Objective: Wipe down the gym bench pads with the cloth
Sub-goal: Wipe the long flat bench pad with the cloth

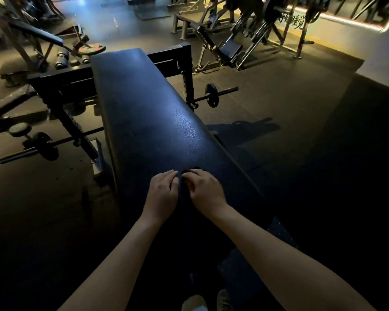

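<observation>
Dim light here. The long black bench pad (148,108) runs away from the camera, and both hands are down at its near end. The left hand (162,191) and right hand (206,190) sit side by side, knuckles up and almost touching. Their fingers curl inward and pinch a dark cloth (185,194). The cloth lies flat on the pad as a narrow strip in the gap between the two hands. It barely stands out from the black surface, so its full outline is hard to make out. The far end of the pad is bare, with a sheen along its right edge. A small barbell (212,95) rests on the floor (290,104) off the right edge, and another barbell (45,146) lies off the left.
</observation>
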{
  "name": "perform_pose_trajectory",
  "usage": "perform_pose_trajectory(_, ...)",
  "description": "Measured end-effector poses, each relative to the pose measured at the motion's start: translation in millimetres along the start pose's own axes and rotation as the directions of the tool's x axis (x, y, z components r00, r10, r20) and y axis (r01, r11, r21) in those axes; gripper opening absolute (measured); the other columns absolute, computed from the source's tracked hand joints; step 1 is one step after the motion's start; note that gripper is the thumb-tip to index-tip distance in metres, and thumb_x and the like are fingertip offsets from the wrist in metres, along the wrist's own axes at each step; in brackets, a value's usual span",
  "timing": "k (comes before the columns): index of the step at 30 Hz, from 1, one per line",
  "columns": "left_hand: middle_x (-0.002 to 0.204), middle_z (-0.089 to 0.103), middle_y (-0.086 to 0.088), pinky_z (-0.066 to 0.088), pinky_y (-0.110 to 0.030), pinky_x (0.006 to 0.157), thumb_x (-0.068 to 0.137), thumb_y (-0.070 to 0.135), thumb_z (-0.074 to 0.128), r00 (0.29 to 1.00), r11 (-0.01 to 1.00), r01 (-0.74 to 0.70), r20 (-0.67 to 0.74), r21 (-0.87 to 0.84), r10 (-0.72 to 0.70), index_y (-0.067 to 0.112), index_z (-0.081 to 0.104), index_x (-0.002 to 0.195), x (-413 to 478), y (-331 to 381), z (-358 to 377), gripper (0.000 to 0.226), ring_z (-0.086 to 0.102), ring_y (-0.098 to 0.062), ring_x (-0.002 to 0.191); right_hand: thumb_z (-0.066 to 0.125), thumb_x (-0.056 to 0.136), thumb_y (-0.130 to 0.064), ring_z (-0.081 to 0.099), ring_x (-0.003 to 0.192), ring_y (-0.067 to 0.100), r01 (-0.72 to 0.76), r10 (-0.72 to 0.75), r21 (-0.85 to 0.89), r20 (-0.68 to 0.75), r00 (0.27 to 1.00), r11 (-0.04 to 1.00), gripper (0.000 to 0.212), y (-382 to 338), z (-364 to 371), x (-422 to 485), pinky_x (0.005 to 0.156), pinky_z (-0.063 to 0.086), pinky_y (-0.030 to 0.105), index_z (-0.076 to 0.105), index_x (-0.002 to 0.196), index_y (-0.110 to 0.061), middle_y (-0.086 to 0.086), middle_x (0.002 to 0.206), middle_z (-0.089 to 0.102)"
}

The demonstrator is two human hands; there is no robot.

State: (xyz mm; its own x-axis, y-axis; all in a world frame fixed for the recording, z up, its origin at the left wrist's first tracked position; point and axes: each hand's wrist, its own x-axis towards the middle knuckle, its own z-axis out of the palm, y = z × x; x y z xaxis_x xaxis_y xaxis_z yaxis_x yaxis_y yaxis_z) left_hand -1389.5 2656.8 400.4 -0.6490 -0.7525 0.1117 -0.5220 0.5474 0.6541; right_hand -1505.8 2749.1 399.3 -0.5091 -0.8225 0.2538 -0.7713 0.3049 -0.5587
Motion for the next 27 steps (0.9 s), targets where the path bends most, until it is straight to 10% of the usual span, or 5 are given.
perform_pose_trajectory(5,0.14,0.059,-0.009,0.017,-0.015,0.109,0.105,0.022,0.048,0.999,0.998,-0.051,0.003,0.026,0.051,0.007,0.059,0.137,-14,-22,-8,0.038,0.044,-0.022,0.132,0.054,0.099,-0.021,0.054,0.124,0.021,0.04,-0.043,0.059,0.051,0.998,0.997,0.026,-20,5,-3,0.101,0.048,0.04,0.07,0.12,-0.021,0.002,0.131,0.061)
perform_pose_trajectory(9,0.145,0.056,-0.007,0.016,-0.019,0.112,0.105,0.022,0.048,0.998,0.998,-0.057,0.027,0.019,0.057,0.009,0.057,0.14,-13,-20,-11,0.039,0.04,-0.02,0.136,0.052,0.101,-0.036,0.034,0.143,0.03,-0.192,0.193,-0.071,0.009,0.981,0.979,0.04,-1,-3,11,0.12,0.023,0.041,0.059,0.136,-0.018,0.012,0.15,0.045)
perform_pose_trajectory(19,0.142,0.059,-0.003,0.022,-0.025,0.115,0.104,0.032,0.04,0.998,0.996,-0.046,0.033,-0.072,0.049,0.013,0.06,0.138,-15,-26,-11,0.043,0.041,-0.02,0.135,0.06,0.092,-0.016,0.049,0.13,0.025,-0.056,0.056,0.0,0.021,0.998,0.998,0.04,-28,7,-23,0.108,0.044,0.041,0.063,0.132,-0.02,0.006,0.139,0.055)
perform_pose_trajectory(24,0.144,0.057,-0.002,0.022,-0.026,0.116,0.106,0.026,0.042,0.997,0.996,-0.075,0.025,-0.052,0.077,0.013,0.059,0.139,-16,-22,-13,0.039,0.039,-0.018,0.136,0.052,0.1,-0.029,0.018,0.151,0.024,-0.307,0.304,-0.092,-0.05,0.951,0.947,0.048,6,-11,4,0.122,0.017,0.037,0.049,0.146,-0.014,0.006,0.164,0.023)
perform_pose_trajectory(27,0.143,0.058,-0.003,0.02,-0.021,0.112,0.106,0.023,0.044,0.997,0.996,-0.072,0.01,-0.062,0.073,0.013,0.059,0.138,-15,-25,-12,0.037,0.04,-0.017,0.136,0.055,0.1,-0.028,0.031,0.145,0.03,-0.257,0.258,-0.069,-0.006,0.966,0.964,0.044,0,-4,-4,0.12,0.021,0.036,0.054,0.141,-0.015,0.008,0.151,0.045)
